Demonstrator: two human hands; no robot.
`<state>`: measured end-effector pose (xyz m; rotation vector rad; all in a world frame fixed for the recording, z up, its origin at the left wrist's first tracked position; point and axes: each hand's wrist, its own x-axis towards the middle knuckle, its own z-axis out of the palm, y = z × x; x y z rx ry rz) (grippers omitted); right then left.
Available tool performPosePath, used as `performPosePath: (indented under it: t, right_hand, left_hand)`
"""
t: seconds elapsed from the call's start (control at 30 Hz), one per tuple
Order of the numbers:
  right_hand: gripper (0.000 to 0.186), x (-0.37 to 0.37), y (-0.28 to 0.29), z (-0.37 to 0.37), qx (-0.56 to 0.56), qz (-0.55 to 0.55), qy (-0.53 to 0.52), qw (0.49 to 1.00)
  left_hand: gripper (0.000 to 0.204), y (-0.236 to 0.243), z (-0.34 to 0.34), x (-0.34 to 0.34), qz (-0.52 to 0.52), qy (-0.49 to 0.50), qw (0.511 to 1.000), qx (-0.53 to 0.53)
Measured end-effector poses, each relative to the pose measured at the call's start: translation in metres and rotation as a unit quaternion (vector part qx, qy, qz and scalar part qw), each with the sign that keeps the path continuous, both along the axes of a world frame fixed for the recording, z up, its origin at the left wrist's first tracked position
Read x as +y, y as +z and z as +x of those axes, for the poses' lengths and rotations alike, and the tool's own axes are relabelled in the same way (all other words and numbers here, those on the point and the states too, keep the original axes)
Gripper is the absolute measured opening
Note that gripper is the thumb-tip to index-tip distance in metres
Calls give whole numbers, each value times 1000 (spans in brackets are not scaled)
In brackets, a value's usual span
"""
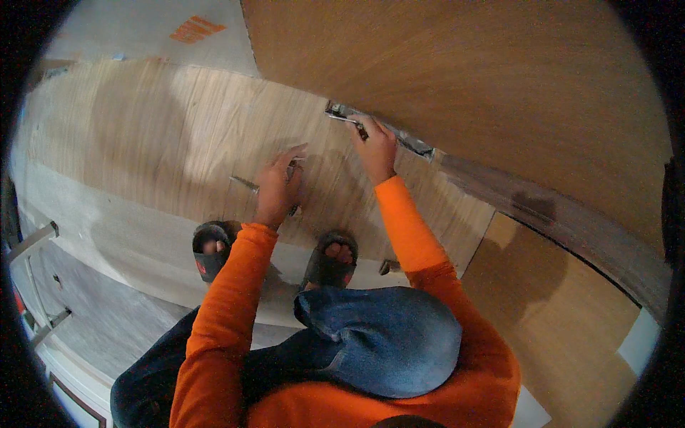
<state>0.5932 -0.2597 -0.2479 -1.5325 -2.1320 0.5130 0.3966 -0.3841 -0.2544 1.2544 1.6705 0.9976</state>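
Note:
My right hand (374, 146) is closed around a slim metal tool (343, 118); its exact kind is too small to make out. The tool's tip reaches a metal fitting (334, 109) set in a narrow recess along the bottom edge of a large brown wood panel (464, 78). Low over the wood-grain floor, my left hand (278, 184) has its fingers stretched apart. Beneath and beside it show parts of a metal tool, with one slender shaft (244, 183) sticking out to the left. The hand hides most of that tool.
My sandalled feet (332, 258) stand between my arms. A small dark piece (389, 267) lies by my right forearm. A dark wooden strip (542, 207) runs along the right, beside a brown board (528, 278). Metal legs (37, 242) stand at the far left.

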Motion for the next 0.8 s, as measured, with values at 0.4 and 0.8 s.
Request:
performPosePath:
  t: [0.4, 0.8]
  right_hand:
    - [20, 15, 15, -22, -90, -62, 20, 994]
    - [21, 32, 4, -47, -154, -73, 133, 976]
  left_hand:
    - [38, 14, -1, 0, 16, -9, 1000, 9]
    - [38, 13, 7, -1, -30, 4, 999, -20]
